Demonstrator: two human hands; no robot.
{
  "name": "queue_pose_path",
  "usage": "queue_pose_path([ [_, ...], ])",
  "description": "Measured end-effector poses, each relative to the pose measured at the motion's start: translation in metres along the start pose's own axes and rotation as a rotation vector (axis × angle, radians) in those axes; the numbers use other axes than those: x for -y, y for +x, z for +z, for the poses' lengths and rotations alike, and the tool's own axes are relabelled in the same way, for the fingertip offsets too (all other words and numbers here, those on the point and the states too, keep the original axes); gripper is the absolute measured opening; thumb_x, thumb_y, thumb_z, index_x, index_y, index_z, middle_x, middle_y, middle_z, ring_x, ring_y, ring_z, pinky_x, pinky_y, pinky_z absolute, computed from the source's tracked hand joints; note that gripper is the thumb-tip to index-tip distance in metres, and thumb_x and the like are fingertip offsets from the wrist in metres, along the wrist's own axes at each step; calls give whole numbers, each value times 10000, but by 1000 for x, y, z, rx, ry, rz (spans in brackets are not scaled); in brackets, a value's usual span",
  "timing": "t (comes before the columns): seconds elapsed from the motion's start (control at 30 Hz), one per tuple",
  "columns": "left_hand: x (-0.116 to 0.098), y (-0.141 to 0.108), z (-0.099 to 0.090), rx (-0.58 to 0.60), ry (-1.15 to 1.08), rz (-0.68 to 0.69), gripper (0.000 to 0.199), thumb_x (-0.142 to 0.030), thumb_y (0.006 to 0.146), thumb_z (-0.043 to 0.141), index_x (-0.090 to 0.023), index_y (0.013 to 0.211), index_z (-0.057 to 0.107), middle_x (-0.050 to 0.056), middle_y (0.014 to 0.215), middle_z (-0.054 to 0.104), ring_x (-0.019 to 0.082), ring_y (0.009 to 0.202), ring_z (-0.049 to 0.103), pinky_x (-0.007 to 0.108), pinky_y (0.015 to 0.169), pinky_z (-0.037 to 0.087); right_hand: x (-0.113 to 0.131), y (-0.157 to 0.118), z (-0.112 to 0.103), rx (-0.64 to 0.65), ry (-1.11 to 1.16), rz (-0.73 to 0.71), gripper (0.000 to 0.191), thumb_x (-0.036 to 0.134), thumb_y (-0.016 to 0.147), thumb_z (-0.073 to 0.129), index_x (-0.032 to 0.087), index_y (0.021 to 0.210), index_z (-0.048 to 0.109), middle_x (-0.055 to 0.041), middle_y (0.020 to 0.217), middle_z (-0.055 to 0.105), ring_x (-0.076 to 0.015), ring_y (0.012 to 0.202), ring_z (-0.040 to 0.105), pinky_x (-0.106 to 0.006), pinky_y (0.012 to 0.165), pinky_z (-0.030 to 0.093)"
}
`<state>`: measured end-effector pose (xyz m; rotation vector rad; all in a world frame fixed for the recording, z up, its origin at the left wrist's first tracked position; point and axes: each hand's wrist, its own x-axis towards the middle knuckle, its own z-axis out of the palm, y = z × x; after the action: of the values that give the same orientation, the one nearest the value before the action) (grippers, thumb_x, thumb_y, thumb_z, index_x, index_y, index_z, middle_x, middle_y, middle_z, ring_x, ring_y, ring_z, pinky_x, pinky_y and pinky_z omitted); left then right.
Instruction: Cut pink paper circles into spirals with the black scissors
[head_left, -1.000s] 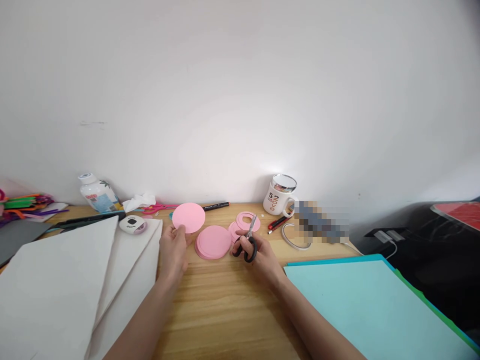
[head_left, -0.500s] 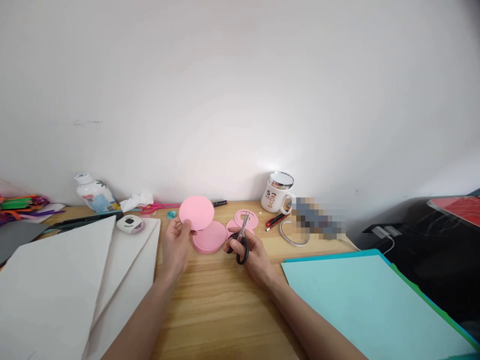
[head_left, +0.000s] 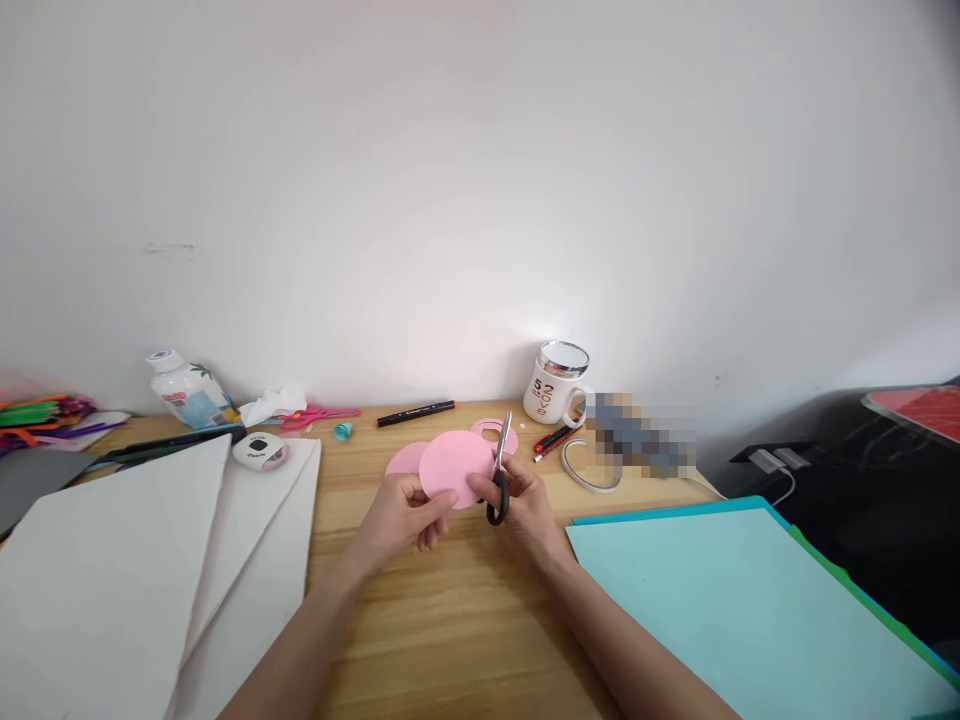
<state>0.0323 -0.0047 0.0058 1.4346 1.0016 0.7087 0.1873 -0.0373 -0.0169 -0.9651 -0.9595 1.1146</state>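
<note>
A pink paper circle [head_left: 456, 465] is held up between both hands above the desk. My left hand [head_left: 409, 515] pinches its lower left edge, thumb in front. With its thumb, my right hand [head_left: 529, 505] touches the circle's right edge. That same hand is closed on black-handled scissors [head_left: 501, 480], whose blades point up and look nearly shut. Partly hidden behind the held circle lies a stack of pink paper circles [head_left: 405, 457]. A pink paper ring [head_left: 504, 434] rests on the desk behind the scissors.
At the back stand a white mug [head_left: 555, 385] and, farther left, a white bottle [head_left: 187, 385]. A black marker [head_left: 416, 413] and pink scissors [head_left: 322, 414] lie near the wall. White sheets [head_left: 112, 580] cover the left side; teal sheets [head_left: 720, 600] lie right. A white ring-shaped item [head_left: 589, 467] sits beside the mug.
My left hand has moved right and down, carrying the pink paper circle to my right hand. The right thumb now touches it. The scissors have shifted slightly right, and the black marker is uncovered.
</note>
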Motion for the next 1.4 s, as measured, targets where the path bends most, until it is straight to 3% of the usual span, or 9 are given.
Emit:
queue_pose_path([
  [0.17, -5, -2, -1, -180, -214, 123, 296, -352, 705, 627, -121, 520, 620, 28, 433, 581, 110, 372, 508, 210, 369, 398, 2, -7, 6, 263, -18, -21, 351, 455, 694, 676, 188, 911, 603, -8, 679, 567, -161, 647, 496, -290, 625, 397],
  [0.33, -10, -5, -3, -204, -180, 169, 327, -362, 724, 608, -131, 493, 604, 16, 411, 554, 97, 337, 465, 217, 372, 378, 3, -18, 16, 455, 15, 37, 379, 499, 678, 677, 180, 867, 594, -29, 727, 559, -167, 660, 484, -288, 614, 397],
  [0.57, -8, -8, 3, -272, 43, 155, 350, -361, 710, 605, -153, 434, 550, -4, 388, 523, 97, 367, 460, 202, 382, 370, 8, -19, 19, 426, 94, 42, 389, 456, 635, 734, 190, 840, 538, -7, 726, 512, -151, 655, 452, -264, 617, 382],
  [0.73, -10, -9, 6, -383, 96, 173, 200, -303, 630, 662, -164, 512, 582, -1, 455, 576, 138, 461, 533, 214, 441, 432, 5, -18, 17, 388, 66, 27, 409, 485, 631, 725, 191, 837, 529, 13, 678, 496, -148, 628, 448, -268, 613, 385],
  [0.93, -8, -8, 5, -299, 86, 155, 291, -326, 689, 613, -171, 451, 552, -10, 390, 515, 117, 385, 473, 211, 390, 391, 6, -18, 17, 415, 16, 23, 368, 480, 669, 694, 187, 835, 543, -10, 704, 524, -158, 646, 473, -279, 621, 401],
  [1.17, -9, -9, 5, -282, 34, 136, 239, -305, 668, 622, -170, 478, 569, -7, 422, 538, 116, 394, 469, 211, 394, 388, 10, -18, 18, 417, -29, 41, 348, 472, 682, 680, 183, 818, 541, 0, 684, 510, -126, 569, 417, -252, 551, 368],
  [1.4, -9, -8, 5, -275, 49, 126, 252, -308, 671, 614, -168, 470, 560, -11, 415, 525, 114, 398, 472, 209, 395, 383, 3, -20, 17, 411, 26, 32, 326, 457, 682, 688, 191, 830, 573, -13, 750, 521, -140, 622, 446, -261, 601, 387],
])
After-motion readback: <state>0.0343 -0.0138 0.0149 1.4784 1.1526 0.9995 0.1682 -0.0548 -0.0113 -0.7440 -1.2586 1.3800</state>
